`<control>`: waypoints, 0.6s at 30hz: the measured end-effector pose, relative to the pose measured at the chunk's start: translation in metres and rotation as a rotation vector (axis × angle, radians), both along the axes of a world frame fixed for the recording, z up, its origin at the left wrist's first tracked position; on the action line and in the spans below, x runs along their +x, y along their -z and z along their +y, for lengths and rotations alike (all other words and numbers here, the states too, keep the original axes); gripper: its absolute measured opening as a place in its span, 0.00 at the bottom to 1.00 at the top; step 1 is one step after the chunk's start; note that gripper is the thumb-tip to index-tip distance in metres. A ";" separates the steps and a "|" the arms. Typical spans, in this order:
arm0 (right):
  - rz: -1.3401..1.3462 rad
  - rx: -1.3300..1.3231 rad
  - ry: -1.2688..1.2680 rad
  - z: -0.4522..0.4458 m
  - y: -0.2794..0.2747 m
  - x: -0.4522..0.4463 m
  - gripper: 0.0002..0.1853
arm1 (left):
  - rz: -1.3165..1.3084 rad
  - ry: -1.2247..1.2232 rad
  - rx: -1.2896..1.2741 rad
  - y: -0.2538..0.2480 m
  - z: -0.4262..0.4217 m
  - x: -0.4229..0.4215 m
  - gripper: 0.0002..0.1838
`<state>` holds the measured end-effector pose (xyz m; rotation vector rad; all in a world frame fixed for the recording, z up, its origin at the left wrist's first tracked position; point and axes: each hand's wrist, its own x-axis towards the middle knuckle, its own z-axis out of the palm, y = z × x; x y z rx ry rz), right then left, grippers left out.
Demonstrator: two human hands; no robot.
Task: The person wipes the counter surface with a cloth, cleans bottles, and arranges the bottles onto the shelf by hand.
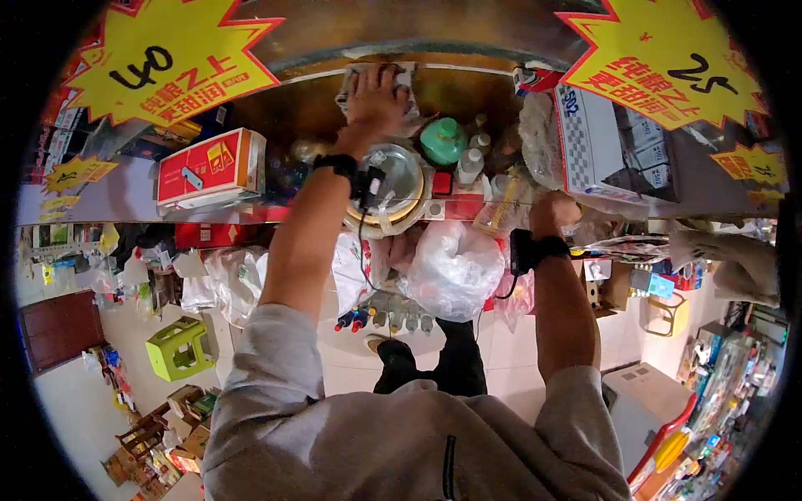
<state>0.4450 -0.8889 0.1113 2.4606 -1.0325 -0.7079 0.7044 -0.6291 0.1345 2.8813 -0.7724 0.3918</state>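
Looking down, we observe our left hand spread flat over a crumpled cloth, which lies near twelve o'clock of the view upon the brown surface; our right hand, between two and three o'clock, is curled beside a clear plastic container, and whether it pinches anything we cannot tell. Relative to the cloth, we note stacked round objects at six o'clock, a green container at four and a red box at eight

Left hand outstretched and flat, right hand nearer, apparently curled
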 end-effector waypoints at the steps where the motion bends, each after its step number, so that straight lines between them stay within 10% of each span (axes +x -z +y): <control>1: 0.000 -0.014 -0.006 -0.004 0.010 -0.001 0.13 | -0.073 -0.023 -0.033 0.021 0.010 0.014 0.31; 6: 0.013 -0.080 -0.092 -0.004 0.019 -0.007 0.13 | -0.296 -0.059 -0.026 0.090 0.105 0.084 0.31; 18: -0.052 -0.102 -0.119 -0.029 0.059 -0.014 0.12 | -0.507 -0.456 -0.147 0.084 0.151 0.121 0.35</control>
